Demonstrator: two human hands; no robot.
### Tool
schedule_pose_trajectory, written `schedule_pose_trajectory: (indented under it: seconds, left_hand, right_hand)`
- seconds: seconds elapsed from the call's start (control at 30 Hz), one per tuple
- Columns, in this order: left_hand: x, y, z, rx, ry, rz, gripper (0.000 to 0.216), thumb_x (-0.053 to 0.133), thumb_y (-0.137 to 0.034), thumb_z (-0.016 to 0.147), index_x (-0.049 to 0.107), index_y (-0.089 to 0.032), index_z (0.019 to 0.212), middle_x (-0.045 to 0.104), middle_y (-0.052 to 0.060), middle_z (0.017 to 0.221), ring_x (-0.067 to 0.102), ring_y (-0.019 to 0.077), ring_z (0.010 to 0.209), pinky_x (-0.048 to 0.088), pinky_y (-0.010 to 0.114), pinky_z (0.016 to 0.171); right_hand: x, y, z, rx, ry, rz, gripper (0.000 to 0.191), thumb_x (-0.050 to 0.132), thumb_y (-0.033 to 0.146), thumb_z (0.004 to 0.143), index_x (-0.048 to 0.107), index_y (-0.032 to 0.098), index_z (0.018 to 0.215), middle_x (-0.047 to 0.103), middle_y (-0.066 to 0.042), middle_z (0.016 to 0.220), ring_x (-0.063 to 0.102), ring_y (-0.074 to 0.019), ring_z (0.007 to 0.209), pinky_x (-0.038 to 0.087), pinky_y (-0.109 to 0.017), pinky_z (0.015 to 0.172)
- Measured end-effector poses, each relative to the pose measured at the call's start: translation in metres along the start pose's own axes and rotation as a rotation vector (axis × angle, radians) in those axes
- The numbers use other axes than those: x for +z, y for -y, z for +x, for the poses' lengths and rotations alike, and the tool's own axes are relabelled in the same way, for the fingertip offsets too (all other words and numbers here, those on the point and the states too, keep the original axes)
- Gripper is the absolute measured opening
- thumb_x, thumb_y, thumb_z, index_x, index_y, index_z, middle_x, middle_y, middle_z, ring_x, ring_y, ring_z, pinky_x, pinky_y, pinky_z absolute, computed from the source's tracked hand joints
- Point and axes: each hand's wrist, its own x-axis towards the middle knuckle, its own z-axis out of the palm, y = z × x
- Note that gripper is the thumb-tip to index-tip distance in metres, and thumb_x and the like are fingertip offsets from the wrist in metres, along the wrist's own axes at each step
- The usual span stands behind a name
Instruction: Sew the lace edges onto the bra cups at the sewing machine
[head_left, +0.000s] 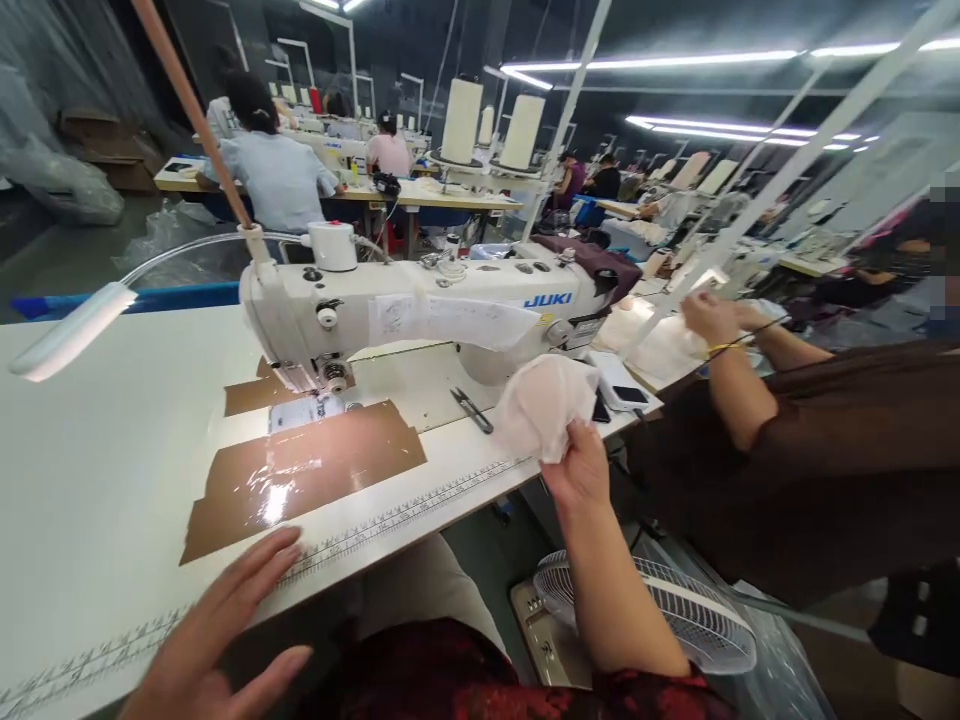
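My right hand (581, 470) is closed on a white fabric piece (544, 405), holding it up at the right end of the sewing table (97, 480). My left hand (225, 630) rests at the table's front edge with its fingers stretched out and apart, holding nothing, just below a printed ruler strip (405, 515). A white JUKI sewing machine (420, 310) stands across the table. Its needle area (311, 400) is lit, with shiny brown tape (300, 475) on the table in front of it. Small thread snips (471, 408) lie beside the machine base.
A co-worker in a brown top (810, 460) sits close on the right, their hands (712, 320) on pale fabric. A white fan (675, 610) stands on the floor under my right arm. A phone (628, 394) lies near the table's right end. Other people sew at rows of machines behind.
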Motion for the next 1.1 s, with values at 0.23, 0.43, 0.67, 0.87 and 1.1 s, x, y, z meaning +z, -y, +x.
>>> schedule_pose_trajectory:
  seconds: [0.23, 0.43, 0.67, 0.87, 1.1]
  left_hand:
    - [0.026, -0.045, 0.065, -0.537, 0.004, -1.104, 0.070, 0.073, -0.050, 0.073, 0.051, -0.023, 0.134, 0.065, 0.014, 0.117, 0.065, 0.0334, 0.102, 0.058, 0.040, 0.079]
    - [-0.030, 0.008, 0.058, -0.617, -0.331, -0.827, 0.052, 0.070, -0.048, 0.078, 0.058, -0.018, 0.119, 0.068, 0.007, 0.100, 0.064, 0.0214, 0.087, 0.053, 0.026, 0.068]
    - [-0.099, 0.025, 0.029, -0.541, -0.179, 0.363, 0.057, 0.055, -0.051, 0.086, 0.048, -0.019, 0.133, 0.064, 0.009, 0.112, 0.062, 0.0242, 0.091, 0.051, 0.035, 0.075]
    - [-0.110, 0.019, 0.056, -0.008, 0.080, 0.494, 0.049, 0.056, -0.030, 0.086, 0.047, -0.022, 0.134, 0.042, 0.011, 0.144, 0.036, 0.0296, 0.134, 0.037, 0.046, 0.107]
    - [-0.103, 0.048, 0.101, -0.140, 0.315, 0.394, 0.018, 0.055, -0.021, 0.084, 0.066, -0.020, 0.099, 0.064, 0.006, 0.095, 0.058, 0.0212, 0.085, 0.043, 0.032, 0.070]
  right_hand:
    - [0.093, 0.017, -0.068, 0.295, 1.136, -0.013, 0.035, 0.058, 0.045, 0.085, 0.064, 0.028, 0.115, 0.070, -0.002, 0.100, 0.065, -0.0253, 0.094, 0.053, -0.040, 0.082]
    - [0.057, -0.008, 0.000, -0.413, 0.711, -0.785, 0.037, 0.050, 0.039, 0.089, 0.061, 0.020, 0.118, 0.064, -0.013, 0.119, 0.063, -0.0269, 0.098, 0.053, -0.045, 0.082]
    - [0.041, -0.050, 0.037, -0.793, 0.666, -1.252, 0.031, 0.042, 0.024, 0.087, 0.069, 0.019, 0.101, 0.070, -0.013, 0.106, 0.065, -0.0306, 0.088, 0.051, -0.040, 0.063]
    - [0.056, -0.045, 0.040, -0.726, 0.654, -1.313, 0.039, 0.041, 0.019, 0.082, 0.065, 0.018, 0.113, 0.070, -0.015, 0.105, 0.065, -0.0344, 0.087, 0.048, -0.042, 0.059]
    - [0.055, -0.043, 0.035, -0.748, 0.620, -1.248, 0.034, 0.043, 0.022, 0.087, 0.066, 0.014, 0.111, 0.064, -0.018, 0.118, 0.061, -0.0350, 0.105, 0.052, -0.045, 0.079]
